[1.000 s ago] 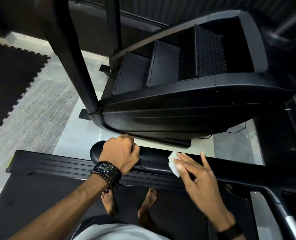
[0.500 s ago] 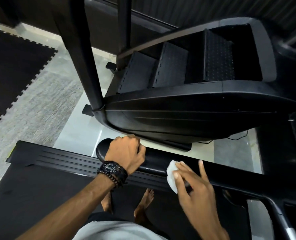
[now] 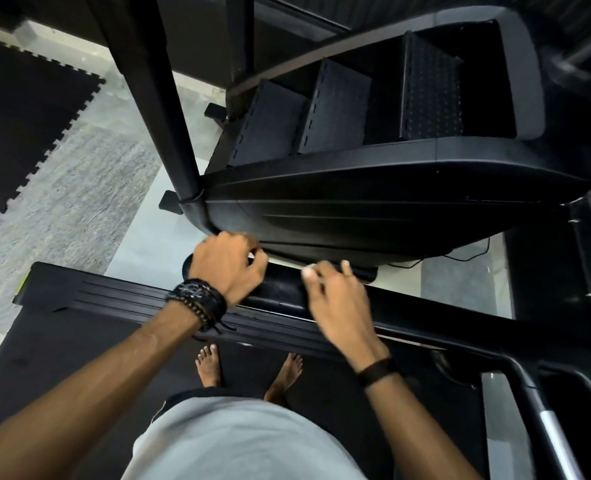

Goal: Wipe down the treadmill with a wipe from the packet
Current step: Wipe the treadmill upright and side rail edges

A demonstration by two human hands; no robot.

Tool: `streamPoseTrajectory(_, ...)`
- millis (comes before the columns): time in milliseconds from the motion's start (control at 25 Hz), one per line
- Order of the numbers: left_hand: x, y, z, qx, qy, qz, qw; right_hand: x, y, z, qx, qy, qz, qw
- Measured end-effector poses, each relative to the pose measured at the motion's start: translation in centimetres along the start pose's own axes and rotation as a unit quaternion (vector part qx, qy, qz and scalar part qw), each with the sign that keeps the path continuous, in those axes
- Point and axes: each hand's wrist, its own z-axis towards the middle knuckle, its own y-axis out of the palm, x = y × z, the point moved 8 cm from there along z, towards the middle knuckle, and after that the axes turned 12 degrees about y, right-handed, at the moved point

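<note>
We see the left hand (image 3: 226,265) curled over the end of the treadmill's rail (image 3: 280,294), a smooth, rounded black bar, gripping it. The right hand (image 3: 339,306) lies on the rail just beside it, fingers spread and fairly straight, pressing down; a sliver of white wipe (image 3: 309,270) shows at the fingertips, the rest hidden under the hand. Beyond stands a black stair machine (image 3: 356,188) with dimpled steps. Bare feet (image 3: 211,363) rest on the matte belt (image 3: 62,358).

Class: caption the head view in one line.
Right hand wipes the treadmill handrail beside the gripping left hand.
</note>
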Motion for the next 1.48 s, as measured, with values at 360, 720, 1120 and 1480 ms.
streamPoseTrajectory(360,-4.4,0.4,-1.1,-0.005,-0.08,-0.065,0.995,1.8,-1.5,0.8,-0.081,-0.024,-0.045,0.995)
streamPoseTrajectory(720,-5.4,0.4,-1.3,0.012,-0.114,-0.091,0.989,2.7,-2.2,2.0,-0.159,-0.001,-0.028,0.987)
streamPoseTrajectory(1120,-5.4,0.0,-1.3,0.006,-0.132,-0.091,0.987,2.7,-1.6,5.2,-0.259,0.052,0.018,0.964)
streamPoseTrajectory(1480,-5.1,-0.2,-1.3,0.005,-0.132,-0.104,0.986,-2.2,-0.8,3.9,-0.307,-0.013,0.058,0.95)
